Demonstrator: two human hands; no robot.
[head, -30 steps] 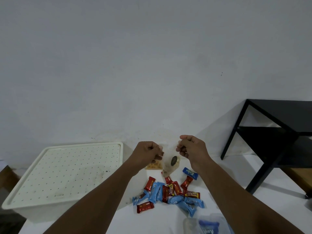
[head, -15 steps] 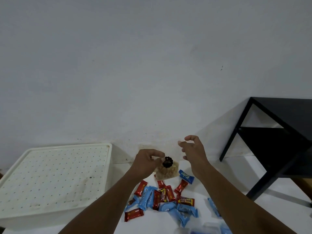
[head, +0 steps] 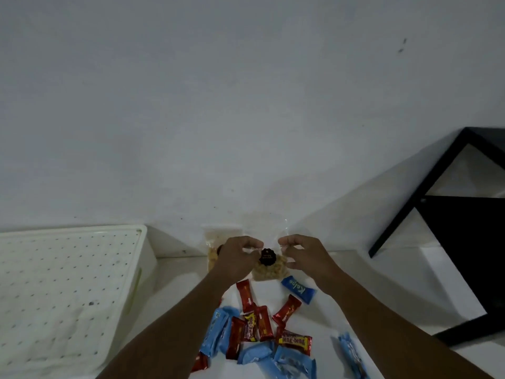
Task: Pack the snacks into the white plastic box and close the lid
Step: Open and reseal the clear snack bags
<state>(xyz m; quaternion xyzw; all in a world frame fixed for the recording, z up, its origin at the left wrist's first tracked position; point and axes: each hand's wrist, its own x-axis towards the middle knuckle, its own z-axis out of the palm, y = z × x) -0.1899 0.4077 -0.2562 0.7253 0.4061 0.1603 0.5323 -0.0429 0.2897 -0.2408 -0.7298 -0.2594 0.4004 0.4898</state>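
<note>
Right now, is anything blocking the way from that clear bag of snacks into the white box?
Yes. The lid is on the white box, covering its opening. Both hands, the left hand and the right hand, grip the clear bag; the lid must come off first.

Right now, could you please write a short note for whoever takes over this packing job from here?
Left hand and right hand: both pinch the clear bag of nuts near the wall.
White box: at left, lid on.
Wrapped snacks: loose on the table in front; another clear bag sits behind the left hand.
Done: nothing seen packed.
Left: open box, load all snacks, close lid.
</note>
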